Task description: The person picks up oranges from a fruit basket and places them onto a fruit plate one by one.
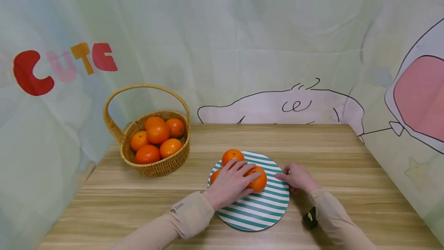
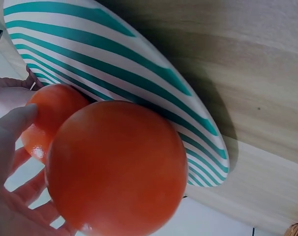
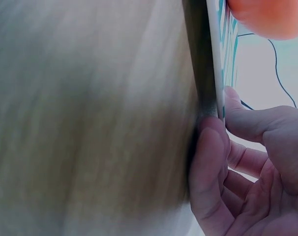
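Several oranges (image 1: 232, 157) sit together on a flat round board (image 1: 254, 217) with green and white stripes. My left hand (image 1: 230, 184) lies over them with its fingers spread. In the left wrist view one large orange (image 2: 117, 169) fills the foreground, and the left thumb (image 2: 21, 118) touches a smaller-looking orange (image 2: 53, 115) behind it. At the board's right edge, my right hand (image 1: 298, 176) pinches the rim, thumb on top and fingers curled beneath. The right wrist view shows that rim between thumb and fingers, with a dark gap under the board.
A wicker basket (image 1: 159, 171) with a tall handle stands at the back left, with several oranges (image 1: 157, 132) inside. The wooden table (image 1: 347, 203) ends at a printed curtain (image 1: 225, 30) behind. A small black object (image 1: 310, 218) is beside the right sleeve.
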A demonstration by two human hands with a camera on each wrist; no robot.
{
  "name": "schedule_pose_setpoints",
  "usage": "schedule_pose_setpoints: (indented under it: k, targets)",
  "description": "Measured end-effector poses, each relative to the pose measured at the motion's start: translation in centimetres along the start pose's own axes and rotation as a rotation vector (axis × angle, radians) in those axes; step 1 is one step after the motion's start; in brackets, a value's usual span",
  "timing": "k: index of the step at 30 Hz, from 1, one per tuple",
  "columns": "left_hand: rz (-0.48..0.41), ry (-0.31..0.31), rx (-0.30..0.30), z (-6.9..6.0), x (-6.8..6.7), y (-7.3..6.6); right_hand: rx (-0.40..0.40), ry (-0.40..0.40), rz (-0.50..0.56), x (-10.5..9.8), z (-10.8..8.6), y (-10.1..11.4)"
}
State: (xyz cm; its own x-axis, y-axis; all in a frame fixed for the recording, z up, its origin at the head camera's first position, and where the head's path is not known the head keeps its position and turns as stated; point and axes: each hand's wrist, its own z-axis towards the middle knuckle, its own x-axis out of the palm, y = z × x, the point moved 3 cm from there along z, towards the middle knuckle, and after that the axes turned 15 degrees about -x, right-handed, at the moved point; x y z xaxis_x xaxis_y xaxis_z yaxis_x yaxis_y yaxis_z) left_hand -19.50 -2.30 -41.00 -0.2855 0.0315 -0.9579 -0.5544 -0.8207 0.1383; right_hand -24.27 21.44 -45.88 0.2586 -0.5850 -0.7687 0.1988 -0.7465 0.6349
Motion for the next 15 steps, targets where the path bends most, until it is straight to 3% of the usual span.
schedule_pose_setpoints:
  k: [6, 15]
  targets:
    - [0.010, -0.012, -0.005, -0.07, 0.13, 0.07, 0.002, -0.005, 0.004, -0.02, -0.01, -0.01]
    - [-0.002, 0.052, -0.021, 0.07, 0.61, -0.24, -0.005, -0.005, -0.004, 0.09, 0.03, -0.15]
